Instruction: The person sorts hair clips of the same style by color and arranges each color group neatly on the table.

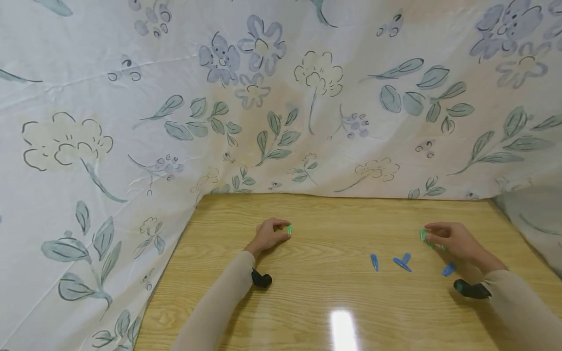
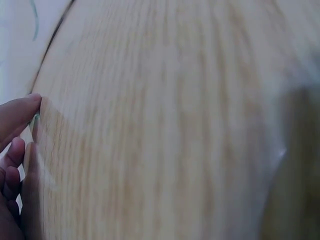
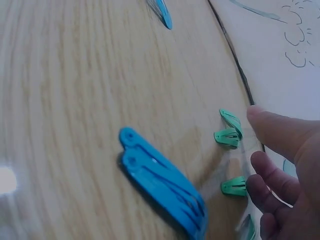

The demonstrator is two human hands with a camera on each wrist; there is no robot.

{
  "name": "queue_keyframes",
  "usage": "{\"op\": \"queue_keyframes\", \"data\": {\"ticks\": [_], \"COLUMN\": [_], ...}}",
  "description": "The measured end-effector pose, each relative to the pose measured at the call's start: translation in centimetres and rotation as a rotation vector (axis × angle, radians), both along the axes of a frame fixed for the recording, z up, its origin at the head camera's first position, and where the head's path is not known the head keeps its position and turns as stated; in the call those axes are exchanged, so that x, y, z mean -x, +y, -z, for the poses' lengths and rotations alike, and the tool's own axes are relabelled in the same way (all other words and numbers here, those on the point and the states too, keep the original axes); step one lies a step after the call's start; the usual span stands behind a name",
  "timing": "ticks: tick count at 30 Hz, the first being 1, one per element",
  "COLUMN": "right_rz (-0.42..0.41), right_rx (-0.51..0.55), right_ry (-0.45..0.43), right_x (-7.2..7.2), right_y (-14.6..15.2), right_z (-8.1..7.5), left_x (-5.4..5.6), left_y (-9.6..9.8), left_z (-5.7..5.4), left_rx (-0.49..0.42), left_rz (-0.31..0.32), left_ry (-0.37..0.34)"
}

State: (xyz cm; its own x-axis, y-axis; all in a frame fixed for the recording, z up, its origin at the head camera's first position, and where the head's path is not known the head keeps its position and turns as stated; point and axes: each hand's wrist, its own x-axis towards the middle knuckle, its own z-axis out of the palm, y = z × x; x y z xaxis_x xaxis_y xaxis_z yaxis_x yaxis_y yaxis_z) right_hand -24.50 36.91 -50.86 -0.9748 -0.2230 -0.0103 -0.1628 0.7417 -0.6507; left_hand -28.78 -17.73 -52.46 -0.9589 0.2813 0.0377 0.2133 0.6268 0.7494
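Right wrist: green clips [image 3: 227, 138] on table [image 3: 125, 65].

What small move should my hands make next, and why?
I'd probably ease your left hand open and let its green hair clip rest on the table. The clip is between your finger and thumb, well apart from the other green hair clips at your right hand, so this looks like a sensible place to leave it.
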Motion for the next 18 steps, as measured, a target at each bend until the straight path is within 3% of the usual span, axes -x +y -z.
{"op": "queue_keyframes", "data": {"ticks": [18], "right_rz": [-0.019], "right_rx": [-0.094], "right_ry": [0.040], "right_x": [-1.0], "right_y": [-0.2], "right_z": [-0.2], "left_x": [0.0], "left_y": [-0.2], "left_z": [0.2], "left_rx": [-0.004], "left_rz": [0.012], "left_ry": [0.001]}}
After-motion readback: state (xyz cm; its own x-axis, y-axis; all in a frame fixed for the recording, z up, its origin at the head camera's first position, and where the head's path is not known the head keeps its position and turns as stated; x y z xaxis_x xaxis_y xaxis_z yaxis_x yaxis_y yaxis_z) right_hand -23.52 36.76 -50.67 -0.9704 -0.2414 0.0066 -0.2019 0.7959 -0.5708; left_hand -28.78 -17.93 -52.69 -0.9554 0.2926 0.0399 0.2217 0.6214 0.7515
